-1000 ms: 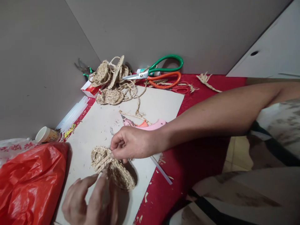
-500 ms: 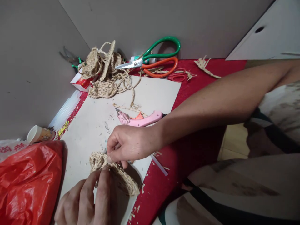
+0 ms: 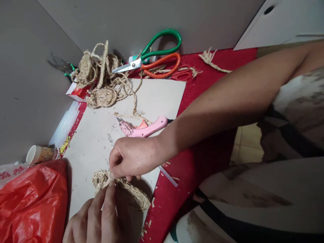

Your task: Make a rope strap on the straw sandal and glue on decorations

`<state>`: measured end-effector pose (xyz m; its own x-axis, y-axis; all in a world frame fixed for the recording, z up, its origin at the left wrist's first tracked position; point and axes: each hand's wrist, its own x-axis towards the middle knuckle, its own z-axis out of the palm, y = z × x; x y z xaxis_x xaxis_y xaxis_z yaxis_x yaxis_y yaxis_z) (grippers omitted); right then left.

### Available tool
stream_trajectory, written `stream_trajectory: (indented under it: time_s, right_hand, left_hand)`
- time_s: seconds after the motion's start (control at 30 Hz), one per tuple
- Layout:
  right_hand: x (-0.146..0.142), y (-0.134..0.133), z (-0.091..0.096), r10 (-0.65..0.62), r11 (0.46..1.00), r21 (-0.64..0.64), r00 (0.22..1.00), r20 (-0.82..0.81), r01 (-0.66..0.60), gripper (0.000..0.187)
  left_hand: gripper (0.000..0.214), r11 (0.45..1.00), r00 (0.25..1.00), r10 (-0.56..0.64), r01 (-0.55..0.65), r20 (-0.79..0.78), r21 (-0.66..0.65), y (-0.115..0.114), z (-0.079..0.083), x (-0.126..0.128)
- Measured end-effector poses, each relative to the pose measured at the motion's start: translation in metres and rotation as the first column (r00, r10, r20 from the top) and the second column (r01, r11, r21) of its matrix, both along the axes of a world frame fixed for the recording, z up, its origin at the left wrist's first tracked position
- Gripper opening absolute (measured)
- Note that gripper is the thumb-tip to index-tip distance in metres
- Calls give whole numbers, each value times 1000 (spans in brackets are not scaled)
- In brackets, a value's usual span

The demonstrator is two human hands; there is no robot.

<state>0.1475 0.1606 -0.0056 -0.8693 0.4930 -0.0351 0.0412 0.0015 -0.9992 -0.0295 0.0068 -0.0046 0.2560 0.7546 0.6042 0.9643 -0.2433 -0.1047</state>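
Note:
A small woven straw sandal (image 3: 131, 192) lies on a beige paper sheet (image 3: 162, 98) near the front edge. My right hand (image 3: 131, 157) reaches across from the right, its fingers pinched on the sandal's looped upper part (image 3: 101, 177). My left hand (image 3: 96, 219) comes up from the bottom edge, fingertips pressed together against the same loop. Just behind my right hand a pink glue gun (image 3: 144, 127) rests on the sheet.
Several woven straw pieces and braided cord (image 3: 101, 77) are heaped at the back left. Green-handled scissors (image 3: 154, 44) and orange-handled scissors (image 3: 162, 65) lie by the wall. A red plastic bag (image 3: 30, 202) and a paper cup (image 3: 39, 153) sit at left. Red cloth (image 3: 202, 148) covers the table.
The camera has tilted, shifting everything left and upward in view. My left hand has risen to press on the sandal's loop. My right hand keeps its pinch on it.

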Motion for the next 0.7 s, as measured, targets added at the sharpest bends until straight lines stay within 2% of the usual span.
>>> stream_trajectory:
  time_s: [0.03,0.1,0.27,0.33,0.47,0.57,0.7]
  right_hand:
    - [0,0,-2,3,1000,2,1000,-9,-3,22]
    - [-1,-2,-5,1,1000,5,1000,-25,-1,23]
    - [-2,-5,-12,-41,998,48,998,-38,43,27]
    - [-3,-6,-12,-53,997,56,998,-25,54,27]
    - [-3,-7,-14,-51,996,74,999,-5,51,25]
    - [-3,-8,-15,-70,990,119,997,-40,74,27]
    - [-1,-11,-12,-61,989,139,997,41,55,27]
  left_hand:
    - [51,999,995,-7,11,-100,45,3,2,6]
    - [57,999,988,13,-7,-152,39,6,5,17]
    - [55,995,997,-49,43,-67,-93,9,9,26]
    - [51,992,994,-80,73,-72,-105,10,8,28]
    - [44,995,996,-62,57,-57,-81,10,6,32]
    - [47,992,996,-72,65,-59,-106,8,3,31]
    - [53,987,992,-90,78,-85,-139,5,0,28]
